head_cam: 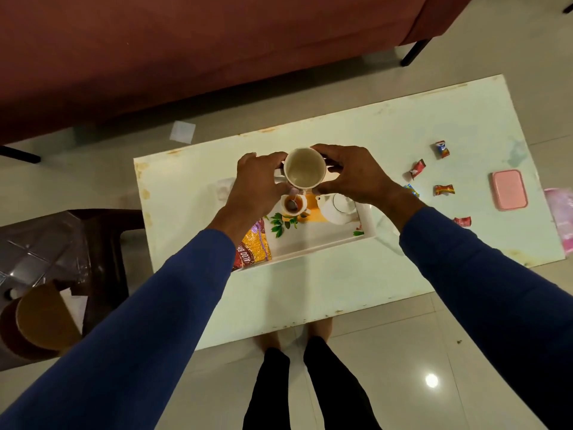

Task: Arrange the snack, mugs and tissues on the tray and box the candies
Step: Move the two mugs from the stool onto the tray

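White empty mug (pixel 304 167) held between both hands' fingers (pixel 322 150) above the tray (pixel 310 243).

Long blue sleeves (pixel 173 293), black trousers (pixel 325 386), bare feet (pixel 273 338)

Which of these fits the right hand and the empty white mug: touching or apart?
Touching. The head view shows the right hand with its fingers wrapped against the side of the empty white mug, while the left hand grips the opposite side.
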